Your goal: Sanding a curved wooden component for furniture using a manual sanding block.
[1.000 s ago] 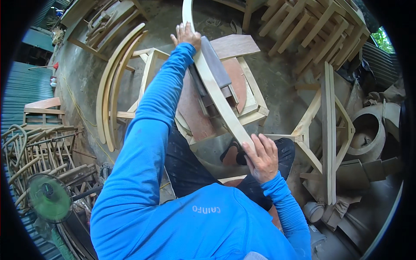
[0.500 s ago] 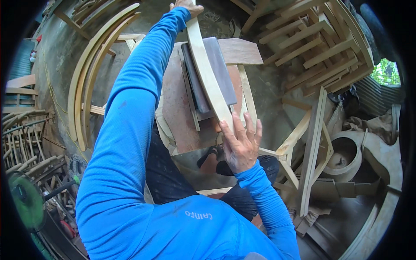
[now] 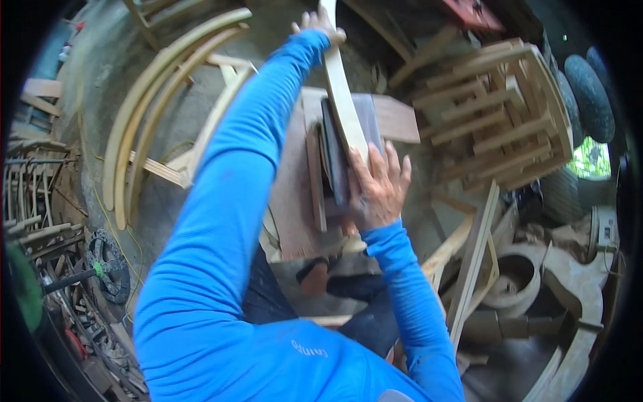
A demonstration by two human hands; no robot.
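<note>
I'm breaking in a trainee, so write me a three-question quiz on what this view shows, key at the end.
1. Multiple choice: on the curved wooden piece, which of the person's hands is set farther from the body?
A. The left hand
B. The right hand
C. Both equally far

2. True or false: the stacked wooden frames are to the right of both hands in the picture.

3. Fill in the blank: the person's sleeves are ____ in colour.

Key: 1. A; 2. True; 3. Blue
</note>
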